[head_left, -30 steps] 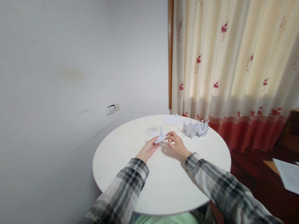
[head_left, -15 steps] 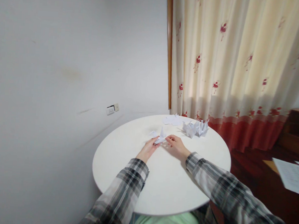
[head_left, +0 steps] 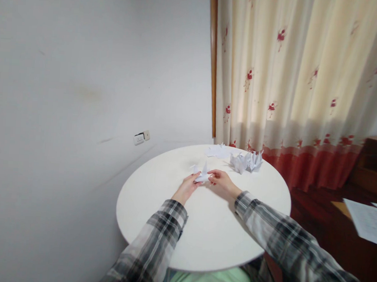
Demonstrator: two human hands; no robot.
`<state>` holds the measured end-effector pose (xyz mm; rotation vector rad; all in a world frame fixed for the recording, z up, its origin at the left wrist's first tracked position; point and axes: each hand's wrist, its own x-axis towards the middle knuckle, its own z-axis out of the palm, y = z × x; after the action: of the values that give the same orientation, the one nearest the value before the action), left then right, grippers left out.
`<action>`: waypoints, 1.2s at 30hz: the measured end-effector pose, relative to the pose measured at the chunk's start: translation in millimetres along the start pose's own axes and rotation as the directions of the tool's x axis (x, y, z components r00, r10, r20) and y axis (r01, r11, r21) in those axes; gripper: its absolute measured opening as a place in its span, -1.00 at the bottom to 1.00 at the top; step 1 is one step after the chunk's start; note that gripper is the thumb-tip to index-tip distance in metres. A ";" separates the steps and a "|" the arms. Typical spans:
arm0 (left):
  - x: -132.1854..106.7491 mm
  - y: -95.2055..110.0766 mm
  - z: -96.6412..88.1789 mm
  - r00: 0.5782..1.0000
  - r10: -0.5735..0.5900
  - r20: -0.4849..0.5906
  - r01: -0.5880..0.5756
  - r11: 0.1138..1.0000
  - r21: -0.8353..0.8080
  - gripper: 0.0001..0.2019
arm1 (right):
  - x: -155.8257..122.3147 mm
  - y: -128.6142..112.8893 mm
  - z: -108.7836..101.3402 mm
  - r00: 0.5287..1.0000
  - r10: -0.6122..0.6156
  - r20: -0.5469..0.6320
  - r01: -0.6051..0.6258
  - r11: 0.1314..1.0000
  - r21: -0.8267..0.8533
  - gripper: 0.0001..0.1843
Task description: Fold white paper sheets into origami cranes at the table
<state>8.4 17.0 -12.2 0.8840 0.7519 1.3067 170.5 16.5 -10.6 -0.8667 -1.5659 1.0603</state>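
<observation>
"What's carrying everything?"
"A round white table (head_left: 158, 215) with a smooth top."
"And on it?"
"Flat white paper sheets (head_left: 216, 152) near the far edge, and, to their right, a cluster of pointed, folded white paper shapes (head_left: 241, 163)."

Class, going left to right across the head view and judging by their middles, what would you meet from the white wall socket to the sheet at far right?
White wall socket → left hand → held folded paper → right hand → cluster of folded papers → sheet.
</observation>
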 end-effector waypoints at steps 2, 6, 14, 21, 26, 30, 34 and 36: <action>-3.2 1.2 1.8 1.000 -0.007 0.005 0.007 1.000 0.025 -0.95 | 0.4 0.8 -1.3 1.000 0.015 -0.014 -0.016 0.999 -0.040 -0.70; -10.8 4.5 6.6 1.000 -0.011 0.025 0.010 0.999 0.051 -0.93 | -1.0 4.0 -3.1 0.998 0.063 -0.013 -0.064 0.993 -0.103 -0.77; -15.3 6.4 7.2 0.998 0.014 0.062 -0.023 0.990 0.141 -0.81 | -5.6 4.3 -2.0 0.996 0.084 -0.003 -0.082 0.967 -0.241 -0.94; -15.4 6.9 7.9 0.989 0.102 0.106 -0.123 0.970 0.211 -0.71 | -7.9 0.4 -2.1 0.987 0.160 -0.015 -0.160 0.967 -0.198 -0.91; -15.0 5.9 9.7 0.985 0.151 0.081 -0.167 0.946 0.278 -0.68 | -6.8 0.3 -4.7 0.977 0.215 -0.008 -0.215 0.973 -0.083 -0.90; -15.0 5.4 12.6 0.979 0.189 0.081 -0.206 0.915 0.348 -0.68 | -6.4 -0.9 -7.1 0.962 0.271 0.001 -0.271 0.962 0.027 -0.88; -16.8 7.1 16.1 0.966 0.243 0.083 -0.255 0.872 0.418 -0.74 | -6.3 -0.2 -8.0 0.950 0.306 0.053 -0.311 0.941 0.132 -0.90; -17.9 8.2 17.8 0.960 0.262 0.100 -0.279 0.858 0.431 -0.78 | -6.1 0.3 -8.1 0.945 0.319 0.071 -0.327 0.929 0.175 -0.92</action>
<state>17.7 -2.6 3.1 1.4204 0.9392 1.3824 179.8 12.7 -12.1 -1.0006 -1.3586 1.4437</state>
